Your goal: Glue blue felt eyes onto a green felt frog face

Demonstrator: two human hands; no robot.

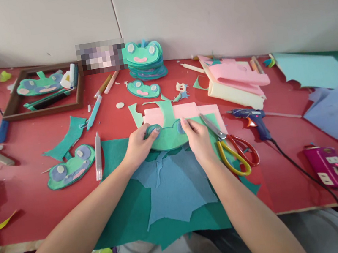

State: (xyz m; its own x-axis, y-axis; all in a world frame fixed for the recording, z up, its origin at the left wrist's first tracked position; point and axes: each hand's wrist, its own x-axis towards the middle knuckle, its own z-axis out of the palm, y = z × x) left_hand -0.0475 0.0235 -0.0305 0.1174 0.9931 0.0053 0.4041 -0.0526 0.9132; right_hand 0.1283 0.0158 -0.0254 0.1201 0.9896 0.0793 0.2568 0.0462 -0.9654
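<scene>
Between my two hands is a green felt frog face (169, 138) with blue eye patches at its upper corners. My left hand (141, 143) pinches its left eye, thumb on top. On the opposite eye, my right hand (196, 135) presses with its thumb. Under the frog face lie a ragged blue felt sheet (179, 189) and a larger dark green felt sheet (126, 219). Pink felt pieces (182, 109) and a light green scrap (167, 114) show just beyond it. Scissors with red and yellow handles (231, 146) rest beside my right hand.
A blue glue gun (253, 121) and a purple power strip (329, 165) are at right. Finished frog faces stand in a stack (145, 59); another frog face (71, 166) lies left near a marker (98, 157). A wooden frame (44, 110) sits back left, folded felt (235, 79) back right.
</scene>
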